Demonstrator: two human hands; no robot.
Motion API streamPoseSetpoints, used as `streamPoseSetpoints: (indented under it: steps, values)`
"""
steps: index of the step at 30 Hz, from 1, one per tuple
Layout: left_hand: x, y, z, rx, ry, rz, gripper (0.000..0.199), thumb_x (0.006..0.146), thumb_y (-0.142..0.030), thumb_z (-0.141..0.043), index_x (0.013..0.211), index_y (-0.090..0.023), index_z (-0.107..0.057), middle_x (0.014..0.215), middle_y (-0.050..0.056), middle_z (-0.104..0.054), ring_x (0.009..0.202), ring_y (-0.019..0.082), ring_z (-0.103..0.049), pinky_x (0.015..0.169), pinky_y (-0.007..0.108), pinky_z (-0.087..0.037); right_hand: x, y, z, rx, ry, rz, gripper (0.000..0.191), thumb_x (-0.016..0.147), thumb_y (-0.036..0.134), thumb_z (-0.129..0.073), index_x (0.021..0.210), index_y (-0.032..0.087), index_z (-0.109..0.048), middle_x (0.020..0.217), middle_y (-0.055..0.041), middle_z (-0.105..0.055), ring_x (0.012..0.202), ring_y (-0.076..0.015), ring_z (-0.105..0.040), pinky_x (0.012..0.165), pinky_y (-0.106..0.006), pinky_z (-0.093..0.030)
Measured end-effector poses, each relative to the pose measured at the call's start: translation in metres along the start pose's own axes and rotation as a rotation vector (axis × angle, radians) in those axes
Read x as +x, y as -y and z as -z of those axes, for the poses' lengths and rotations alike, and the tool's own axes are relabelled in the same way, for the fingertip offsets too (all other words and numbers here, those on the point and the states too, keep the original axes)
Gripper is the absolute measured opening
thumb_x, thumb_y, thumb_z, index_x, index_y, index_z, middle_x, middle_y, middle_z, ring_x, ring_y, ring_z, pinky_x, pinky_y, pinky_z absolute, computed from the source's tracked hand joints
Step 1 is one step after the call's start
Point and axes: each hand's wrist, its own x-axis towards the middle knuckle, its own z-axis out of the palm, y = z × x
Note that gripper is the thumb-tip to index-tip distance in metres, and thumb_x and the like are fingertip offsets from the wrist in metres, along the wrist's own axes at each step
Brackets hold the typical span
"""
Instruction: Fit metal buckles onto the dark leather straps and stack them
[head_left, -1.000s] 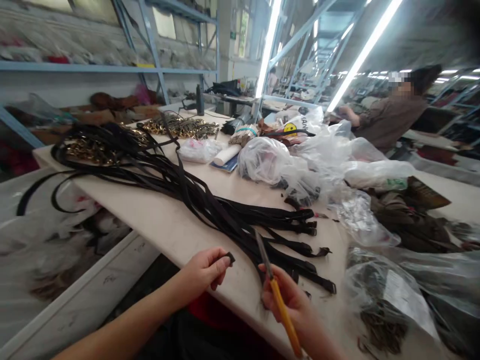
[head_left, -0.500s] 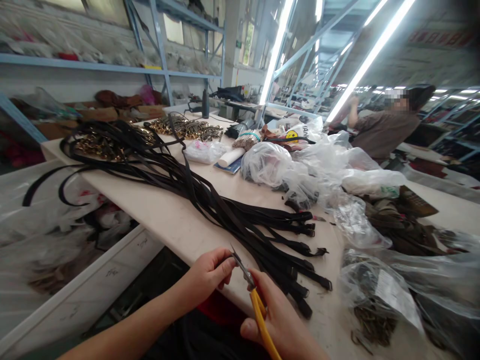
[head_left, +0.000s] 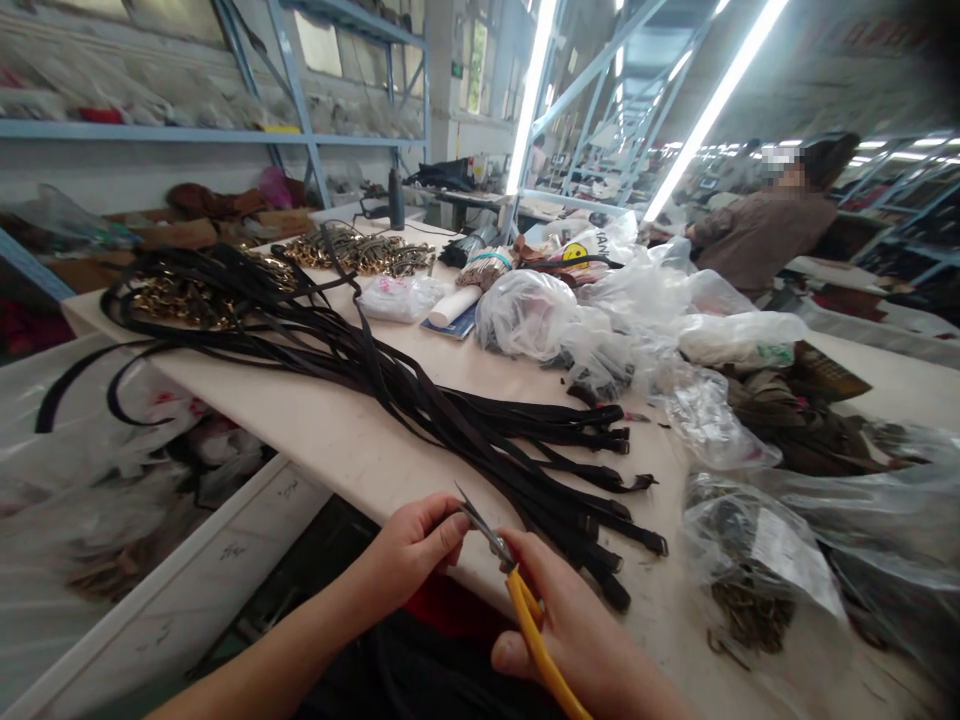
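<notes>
Scissors (head_left: 534,635) nearer left fingers (head_left: 448,538), bagged hardware (head_left: 752,612)

The bare left hand (head_left: 420,545) is pinched, its bare forearm (head_left: 300,635) slanting in from lower left; just beside, the bare right hand (head_left: 562,610) curls in a grip.

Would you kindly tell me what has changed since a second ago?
The scissors in the right hand have swung left, so their blades now reach the fingertips of the left hand. The dark piece pinched there earlier can't be made out now. The right hand still grips the scissors, and the black straps lie as before.
</notes>
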Motion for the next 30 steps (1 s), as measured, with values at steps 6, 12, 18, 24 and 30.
streamPoseSetpoints:
  steps: [6,12,18,24,30]
  values:
    - [0.003,-0.001,-0.002,-0.019,-0.008,0.011,0.036,0.076,-0.051,-0.051,0.069,-0.015,-0.049,0.051,-0.006,-0.041,0.049,0.008,-0.035,0.049,0.020,-0.029,0.000,0.003,-0.001,0.040,-0.056,0.020,0.062,0.055,0.022,-0.073,0.112,0.023,-0.049,0.100,-0.0022,-0.053,0.084,-0.0181,-0.051,0.074,-0.028,-0.041]
    - [0.003,0.002,-0.005,-0.030,-0.012,0.021,0.035,0.077,-0.050,-0.050,0.069,-0.016,-0.049,0.052,-0.005,-0.041,0.050,0.008,-0.036,0.050,0.020,-0.029,0.001,-0.007,-0.003,0.006,-0.125,0.077,0.047,0.061,0.023,-0.070,0.105,0.022,-0.052,0.089,-0.0004,-0.051,0.075,-0.0148,-0.048,0.068,-0.025,-0.039]
    - [0.002,0.002,-0.006,0.007,-0.040,0.018,0.034,0.079,-0.048,-0.050,0.065,-0.016,-0.046,0.052,-0.005,-0.039,0.051,0.008,-0.035,0.052,0.021,-0.029,0.002,-0.014,-0.001,-0.087,-0.137,0.089,0.031,0.070,0.027,-0.063,0.100,0.020,-0.055,0.081,-0.0012,-0.052,0.069,-0.0147,-0.048,0.063,-0.026,-0.038]
    - [0.002,0.002,-0.010,0.027,-0.043,0.026,0.035,0.078,-0.049,-0.050,0.067,-0.016,-0.048,0.052,-0.005,-0.039,0.051,0.008,-0.035,0.051,0.021,-0.029,0.001,-0.011,0.000,-0.081,-0.121,0.069,0.044,0.065,0.027,-0.068,0.107,0.022,-0.054,0.089,-0.0020,-0.055,0.076,-0.0165,-0.051,0.068,-0.027,-0.040]
    - [0.001,0.005,-0.015,-0.015,-0.029,0.068,0.038,0.074,-0.053,-0.054,0.069,-0.015,-0.050,0.052,-0.005,-0.040,0.050,0.008,-0.035,0.050,0.021,-0.029,0.001,-0.011,0.000,-0.100,-0.140,0.087,0.048,0.060,0.027,-0.072,0.105,0.022,-0.055,0.090,-0.0018,-0.054,0.079,-0.0171,-0.051,0.069,-0.027,-0.040]
